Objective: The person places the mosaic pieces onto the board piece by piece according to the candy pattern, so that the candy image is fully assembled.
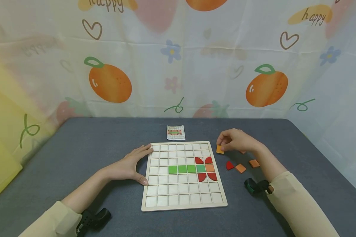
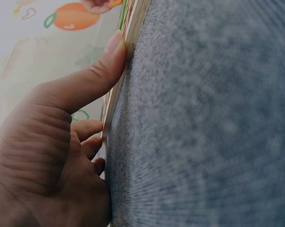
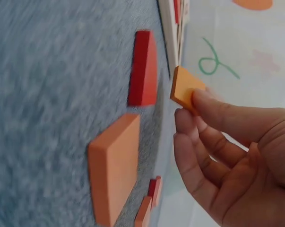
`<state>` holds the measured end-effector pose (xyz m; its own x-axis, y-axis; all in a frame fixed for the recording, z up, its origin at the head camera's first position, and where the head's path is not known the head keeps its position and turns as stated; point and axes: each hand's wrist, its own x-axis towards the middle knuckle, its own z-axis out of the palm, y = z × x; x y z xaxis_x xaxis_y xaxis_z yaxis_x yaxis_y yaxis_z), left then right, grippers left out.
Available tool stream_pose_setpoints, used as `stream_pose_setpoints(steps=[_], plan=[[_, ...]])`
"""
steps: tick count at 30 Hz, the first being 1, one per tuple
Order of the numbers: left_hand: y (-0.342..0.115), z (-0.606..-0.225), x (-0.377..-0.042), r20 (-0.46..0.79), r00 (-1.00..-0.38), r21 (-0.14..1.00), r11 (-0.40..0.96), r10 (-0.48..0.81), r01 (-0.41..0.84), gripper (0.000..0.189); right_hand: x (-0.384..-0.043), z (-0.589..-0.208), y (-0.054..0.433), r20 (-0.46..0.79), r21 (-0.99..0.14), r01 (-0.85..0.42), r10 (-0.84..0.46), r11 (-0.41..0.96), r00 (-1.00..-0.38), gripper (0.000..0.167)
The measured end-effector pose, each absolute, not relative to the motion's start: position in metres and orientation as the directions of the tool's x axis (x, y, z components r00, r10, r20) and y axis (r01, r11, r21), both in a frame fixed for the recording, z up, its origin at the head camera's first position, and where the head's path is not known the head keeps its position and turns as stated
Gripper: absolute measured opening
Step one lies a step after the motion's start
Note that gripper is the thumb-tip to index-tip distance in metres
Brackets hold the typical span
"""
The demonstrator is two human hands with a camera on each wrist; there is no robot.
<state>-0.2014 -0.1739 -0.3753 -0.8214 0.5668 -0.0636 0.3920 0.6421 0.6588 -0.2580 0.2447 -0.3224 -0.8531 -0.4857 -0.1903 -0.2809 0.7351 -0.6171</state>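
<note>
My right hand (image 1: 235,140) pinches a yellow-orange square tile (image 1: 220,149) between thumb and fingers, just off the right side of the wooden grid board (image 1: 184,207). In the right wrist view the tile (image 3: 184,89) is tilted and held clear of the table. My left hand (image 1: 126,166) rests along the board's left edge, thumb and fingers spread and touching the rim. On the board, several green squares (image 1: 182,169), a teal square (image 1: 200,168) and an orange square (image 1: 210,168) form a row. Red rounded pieces (image 1: 212,176) lie above and below its right end.
A small printed pattern card (image 1: 175,132) lies behind the board. Right of the board are a loose red piece (image 1: 229,165) and orange square tiles (image 1: 240,168), with more pieces partly hidden under the right hand. A patterned cloth (image 1: 178,59) hangs behind the dark table (image 1: 112,131).
</note>
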Motion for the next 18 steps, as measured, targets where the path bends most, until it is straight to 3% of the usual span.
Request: stream_pose_setpoints(steps=[18], plan=[[-0.174,-0.376,-0.202,-0.064,-0.822,0.658,0.643,0.565,0.391,0.116,-0.241,-0.314,0.2,-0.153,-0.686,-0.4,-0.658,0.608,-0.737,0.018]])
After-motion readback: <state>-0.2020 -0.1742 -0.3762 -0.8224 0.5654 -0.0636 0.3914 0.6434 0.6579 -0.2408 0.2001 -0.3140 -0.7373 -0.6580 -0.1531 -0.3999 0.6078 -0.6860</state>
